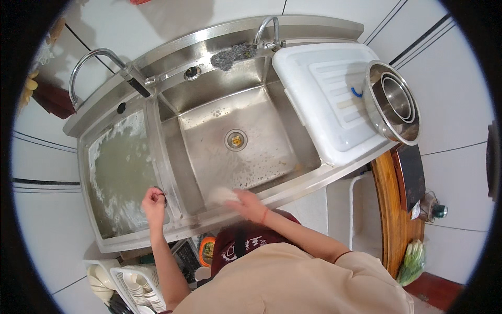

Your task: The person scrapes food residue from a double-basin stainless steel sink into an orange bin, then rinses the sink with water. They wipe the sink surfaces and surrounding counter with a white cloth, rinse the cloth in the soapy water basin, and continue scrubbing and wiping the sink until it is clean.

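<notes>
My left hand [153, 204] is above the right edge of the soapy left sink basin [88, 196]. Its fingers are curled around a small dark object [162, 193], mostly hidden by the hand. My right hand [248, 205] reaches over the near side of the middle steel basin [270, 129]. A pale, motion-blurred object [222, 196], perhaps a bowl, is at its fingertips. Cloudy water [121, 165] with foam fills the left basin. Wet spots dot the middle basin's floor, and yellow scraps [236, 140] lie in its drain.
Two taps, a pull-out one [135, 84] and a plain one [270, 27], stand behind the basins beside grey steel wool [233, 55]. At right, nested metal bowls [374, 106] rest on a white plastic lid [298, 66]. Below left stands a basket [117, 274] of bowls.
</notes>
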A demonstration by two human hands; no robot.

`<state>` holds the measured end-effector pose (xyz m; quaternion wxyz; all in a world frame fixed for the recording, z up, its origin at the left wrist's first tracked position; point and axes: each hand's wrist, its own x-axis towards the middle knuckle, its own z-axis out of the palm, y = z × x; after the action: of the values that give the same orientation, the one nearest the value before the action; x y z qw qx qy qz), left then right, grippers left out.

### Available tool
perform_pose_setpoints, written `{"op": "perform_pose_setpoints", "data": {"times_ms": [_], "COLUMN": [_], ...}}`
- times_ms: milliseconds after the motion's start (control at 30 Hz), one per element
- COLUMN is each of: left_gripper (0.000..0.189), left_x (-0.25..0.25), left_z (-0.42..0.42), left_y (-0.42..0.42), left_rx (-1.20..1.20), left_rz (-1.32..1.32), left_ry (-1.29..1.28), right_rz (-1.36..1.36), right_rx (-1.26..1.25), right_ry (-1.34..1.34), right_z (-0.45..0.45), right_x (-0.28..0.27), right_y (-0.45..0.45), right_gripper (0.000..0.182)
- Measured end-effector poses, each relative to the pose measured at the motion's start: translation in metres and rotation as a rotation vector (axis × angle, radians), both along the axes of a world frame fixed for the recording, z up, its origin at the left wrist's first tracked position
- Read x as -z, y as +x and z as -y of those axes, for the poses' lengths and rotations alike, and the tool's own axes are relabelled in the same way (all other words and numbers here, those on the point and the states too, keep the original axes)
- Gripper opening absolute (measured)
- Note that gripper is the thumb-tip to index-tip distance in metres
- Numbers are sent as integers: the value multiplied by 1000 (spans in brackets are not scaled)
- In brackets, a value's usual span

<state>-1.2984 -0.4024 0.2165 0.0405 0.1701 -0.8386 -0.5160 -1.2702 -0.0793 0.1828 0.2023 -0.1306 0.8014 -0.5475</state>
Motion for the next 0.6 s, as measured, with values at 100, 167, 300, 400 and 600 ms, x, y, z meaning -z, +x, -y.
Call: {"op": "perform_pose_setpoints", "data": {"times_ms": [100, 167, 300, 400, 600], "left_gripper": [10, 11, 10, 9, 9], "left_x": [2, 10, 12, 8, 11], "left_z": [17, 13, 9, -2, 3], "left_y": [8, 10, 17, 11, 6], "left_rx": [-8, -22, -47, -29, -21], "left_rz": [-2, 6, 30, 26, -7], "left_ry": [-58, -22, -24, -51, -34], "right_rz": [-208, -384, -376, -246, -290], "right_rx": [445, 675, 911, 796, 611], "right_ry": [0, 127, 739, 1117, 1088], "right_z": [-42, -99, -189, -221, -160], "right_x": [-34, -44, -54, -20, -14], "right_y": [10, 23, 44, 46, 6], "right_gripper": [31, 30, 45, 55, 48]}}
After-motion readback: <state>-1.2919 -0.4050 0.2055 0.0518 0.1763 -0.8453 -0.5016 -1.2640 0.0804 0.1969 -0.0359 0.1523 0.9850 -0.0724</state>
